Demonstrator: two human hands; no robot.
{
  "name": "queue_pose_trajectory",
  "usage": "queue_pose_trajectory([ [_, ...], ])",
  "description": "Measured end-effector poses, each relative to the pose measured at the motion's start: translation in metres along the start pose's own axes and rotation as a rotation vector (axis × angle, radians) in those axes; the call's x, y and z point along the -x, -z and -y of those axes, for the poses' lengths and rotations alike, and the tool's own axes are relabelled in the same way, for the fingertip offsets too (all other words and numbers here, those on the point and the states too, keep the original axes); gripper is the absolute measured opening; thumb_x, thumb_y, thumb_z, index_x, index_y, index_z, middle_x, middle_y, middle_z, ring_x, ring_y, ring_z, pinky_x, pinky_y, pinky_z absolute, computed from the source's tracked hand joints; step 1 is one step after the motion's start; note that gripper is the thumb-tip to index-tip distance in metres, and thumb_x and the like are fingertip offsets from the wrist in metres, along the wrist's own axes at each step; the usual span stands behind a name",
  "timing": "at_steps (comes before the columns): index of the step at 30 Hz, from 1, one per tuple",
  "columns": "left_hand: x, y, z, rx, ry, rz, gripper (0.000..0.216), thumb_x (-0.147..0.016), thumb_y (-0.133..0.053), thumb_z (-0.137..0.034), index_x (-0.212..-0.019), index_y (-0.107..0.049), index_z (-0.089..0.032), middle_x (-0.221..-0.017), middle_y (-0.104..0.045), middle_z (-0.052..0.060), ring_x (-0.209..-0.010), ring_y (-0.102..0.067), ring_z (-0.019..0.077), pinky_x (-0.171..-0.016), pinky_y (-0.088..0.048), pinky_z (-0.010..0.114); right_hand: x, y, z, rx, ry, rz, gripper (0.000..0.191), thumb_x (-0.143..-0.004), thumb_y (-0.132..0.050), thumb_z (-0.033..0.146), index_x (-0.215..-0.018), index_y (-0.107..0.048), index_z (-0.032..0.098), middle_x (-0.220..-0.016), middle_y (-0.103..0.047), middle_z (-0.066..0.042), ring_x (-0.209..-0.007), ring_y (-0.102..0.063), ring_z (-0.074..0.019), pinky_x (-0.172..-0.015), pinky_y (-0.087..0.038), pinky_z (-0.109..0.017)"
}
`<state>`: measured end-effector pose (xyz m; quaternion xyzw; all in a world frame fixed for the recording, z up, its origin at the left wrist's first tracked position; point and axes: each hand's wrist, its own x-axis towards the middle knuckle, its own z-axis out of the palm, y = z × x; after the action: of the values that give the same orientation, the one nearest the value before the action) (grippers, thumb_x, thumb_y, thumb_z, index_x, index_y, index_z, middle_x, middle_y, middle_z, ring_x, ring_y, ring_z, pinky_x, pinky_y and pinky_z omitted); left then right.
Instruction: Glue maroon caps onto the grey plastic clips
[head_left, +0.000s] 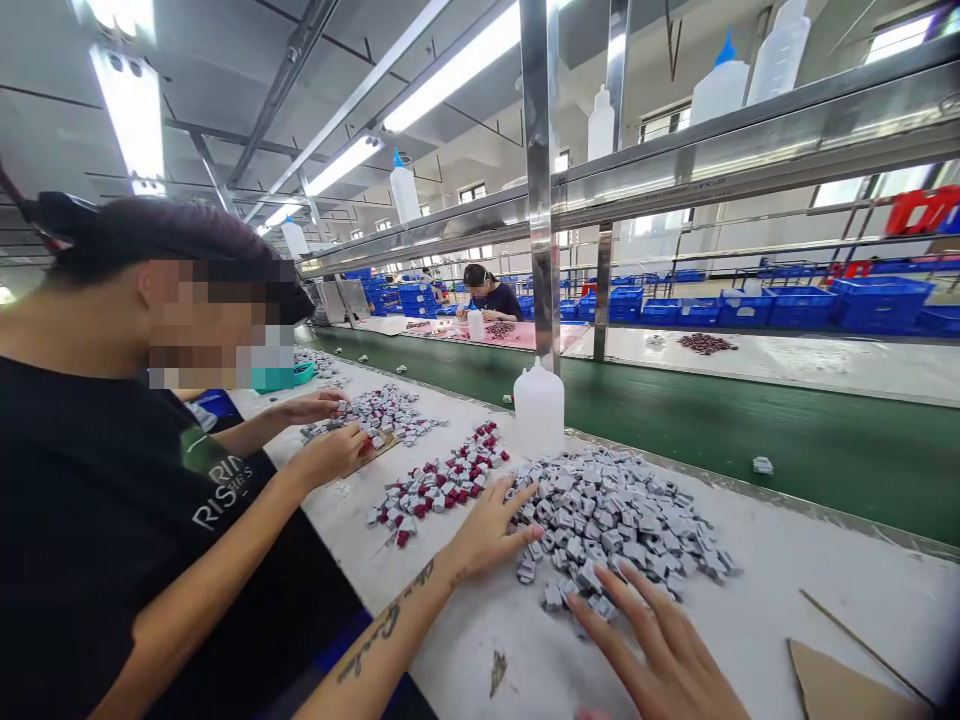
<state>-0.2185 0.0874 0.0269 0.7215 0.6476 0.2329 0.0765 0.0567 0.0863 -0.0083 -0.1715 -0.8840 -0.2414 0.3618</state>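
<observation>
Both hands flat, fingers spread and released: left hand (491,530) at the 9 o'clock edge of the grey-piece pile (622,520) on the counter (787,620), right hand (660,650) at 6 o'clock. Pieces look light, stiff, small; pinch singly by sides.

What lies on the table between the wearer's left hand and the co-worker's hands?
In the head view, a pile of red and grey parts lies between the left hand and the co-worker's hands.
</observation>
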Motion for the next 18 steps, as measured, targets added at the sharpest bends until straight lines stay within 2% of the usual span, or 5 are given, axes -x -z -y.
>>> queue_pose_trajectory([
  [6, 0.015, -0.03, -0.025, 0.046, 0.039, -0.115, 0.036, -0.094, -0.063, -0.034, -0.127, -0.059, -0.02, -0.14, -0.054, 0.011, -0.127, -0.053, 0.0307, -0.105, -0.043, 0.057, -0.034, -0.04, 0.028, 0.044, -0.065, -0.023, 0.052, -0.076, -0.068, 0.058, -0.116, -0.067, 0.025, -0.122, -0.062, -0.012, -0.116, -0.05, -0.0374, -0.093, -0.038, -0.05],
  [11, 0.044, -0.054, -0.056, 0.14, 0.091, -0.143, 0.028, -0.099, -0.052, -0.029, -0.125, -0.06, -0.02, -0.135, -0.056, 0.011, -0.129, -0.05, 0.0305, -0.109, -0.039, 0.058, -0.016, -0.033, 0.034, 0.041, -0.062, -0.017, 0.048, -0.077, -0.066, 0.059, -0.11, -0.068, 0.024, -0.115, -0.063, -0.01, -0.114, -0.05, -0.033, -0.094, -0.038, -0.044],
  [14, 0.065, -0.063, -0.075, 0.212, 0.094, -0.13, 0.031, -0.102, -0.039, -0.03, -0.12, -0.064, -0.023, -0.131, -0.058, 0.011, -0.128, -0.052, 0.0278, -0.11, -0.044, 0.05, -0.001, -0.027, 0.032, 0.056, -0.037, -0.014, 0.052, -0.079, -0.064, 0.063, -0.113, -0.067, 0.024, -0.115, -0.063, -0.009, -0.113, -0.052, -0.0314, -0.094, -0.038, -0.041],
  [16, 0.068, -0.06, -0.08, 0.241, 0.09, -0.145, 0.033, -0.103, -0.036, -0.033, -0.12, -0.064, -0.025, -0.13, -0.059, 0.011, -0.126, -0.054, 0.025, -0.107, -0.048, 0.042, 0.008, -0.026, 0.031, 0.09, -0.013, -0.003, 0.058, -0.081, -0.06, 0.068, -0.119, -0.066, 0.024, -0.118, -0.063, -0.011, -0.114, -0.053, -0.0324, -0.097, -0.036, -0.043],
  [18, 0.055, -0.048, -0.074, 0.238, 0.091, -0.19, 0.031, -0.103, -0.039, -0.033, -0.122, -0.062, -0.023, -0.134, -0.057, 0.01, -0.129, -0.052, 0.0249, -0.108, -0.047, 0.044, 0.013, -0.027, 0.031, 0.129, 0.0, 0.005, 0.066, -0.083, -0.054, 0.075, -0.125, -0.064, 0.025, -0.121, -0.063, -0.012, -0.115, -0.053, -0.0338, -0.103, -0.031, -0.048],
])
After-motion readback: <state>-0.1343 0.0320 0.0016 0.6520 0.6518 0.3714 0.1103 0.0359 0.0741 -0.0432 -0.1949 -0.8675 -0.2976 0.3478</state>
